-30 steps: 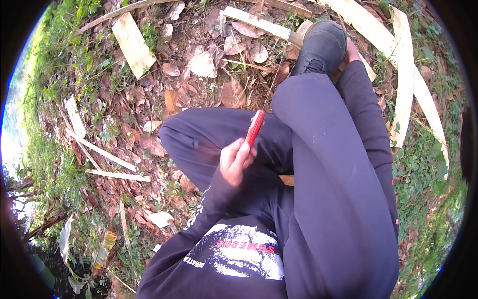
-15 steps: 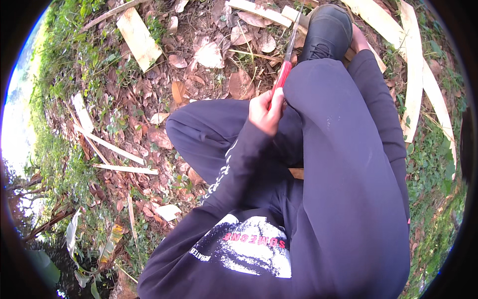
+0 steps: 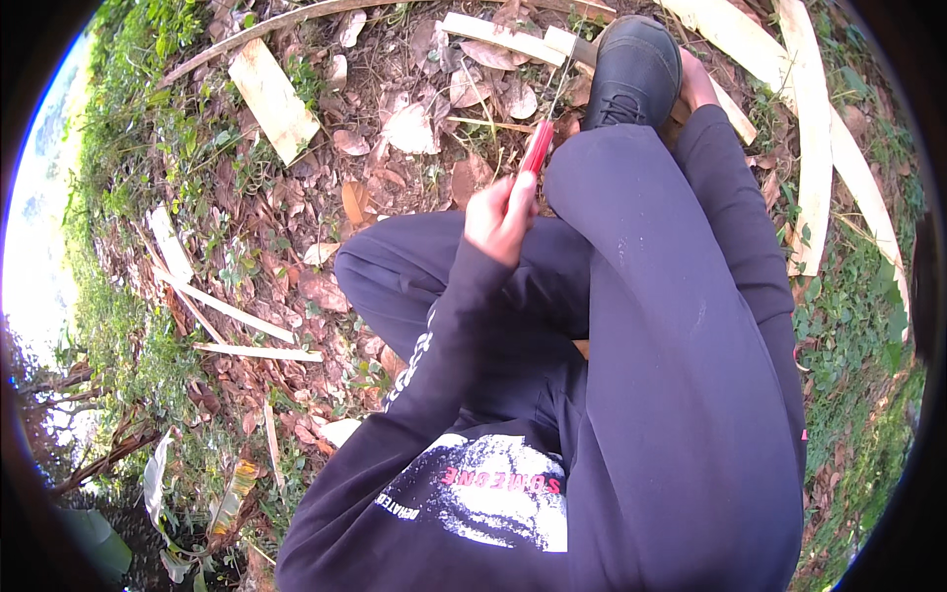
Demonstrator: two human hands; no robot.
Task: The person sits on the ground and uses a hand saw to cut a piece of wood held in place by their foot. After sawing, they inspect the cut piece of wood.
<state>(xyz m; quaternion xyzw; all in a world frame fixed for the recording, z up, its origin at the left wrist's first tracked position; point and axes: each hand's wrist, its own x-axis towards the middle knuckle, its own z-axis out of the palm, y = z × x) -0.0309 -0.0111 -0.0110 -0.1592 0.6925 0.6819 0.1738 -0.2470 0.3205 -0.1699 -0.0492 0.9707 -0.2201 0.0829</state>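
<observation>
Cutting seems to be partway along, at a guess. A red-handled blade [image 3: 539, 141] is gripped in the left hand [image 3: 500, 219], fingers wrapped round the handle, its thin metal angled toward a short piece of wood [image 3: 559, 40] on the ground just left of the dark boot [image 3: 636, 77]. Whether the wood is touched by the edge can't be told, and no finished cut can be made out, so that bit is probably left to do. The right hand [image 3: 698, 83] is set well apart, partly hidden beyond the boot; what's held there can't be seen. Plenty of pale wood is scattered about already: long strips [image 3: 811, 148] on the right, bent-looking (maybe just the lens), plus a flat, straight-edged slab [image 3: 273, 101] upper left. Dry, papery brown leaves [image 3: 409, 129] are strewn over the soil.
</observation>
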